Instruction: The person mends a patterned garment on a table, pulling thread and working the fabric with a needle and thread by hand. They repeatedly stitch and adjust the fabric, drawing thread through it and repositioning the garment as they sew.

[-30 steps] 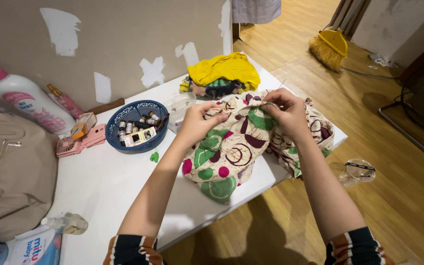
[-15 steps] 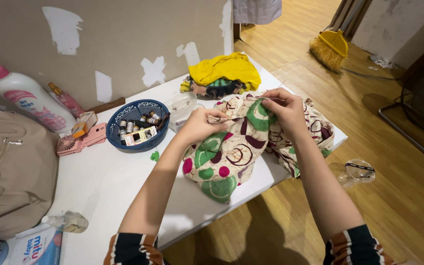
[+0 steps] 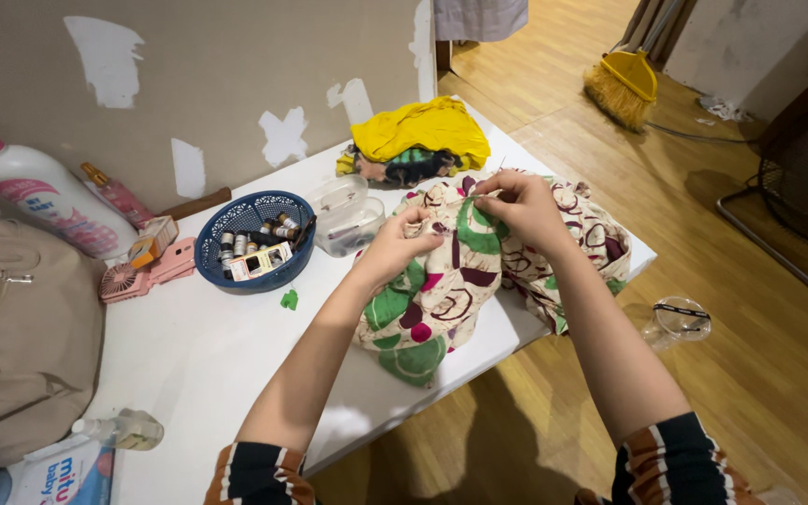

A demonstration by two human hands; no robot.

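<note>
Your left hand [image 3: 393, 245] and your right hand [image 3: 516, 204] both rest on the patterned cloth [image 3: 465, 281], which lies bunched on the white table [image 3: 189, 355] near its far right corner, with one green-and-cream lobe hanging toward the table's front edge. The left fingers are curled shut, gathering a fold of the cloth near its top. The right fingers are pinched together on the cloth's upper edge; something thin, perhaps a needle, may sit between them, but it is too small to tell.

The cloth looks light, soft and limp. It will slump and slide wherever you do not support it, so the overhanging part may drag the rest toward the edge. Take hold close to the spot you are working on, with a pinch on either side of the fold so the fabric stays taut between your hands. A grip far out on a loose flap will only pull slack.

Just behind the cloth lies a pile of folded clothes with a yellow garment [image 3: 423, 131] on top. To the left stand a clear plastic container [image 3: 346, 220] and a blue basket [image 3: 256, 240] of small thread spools, both near your left hand. A tiny green scrap [image 3: 289, 299] lies on the table in front of the basket.
</note>
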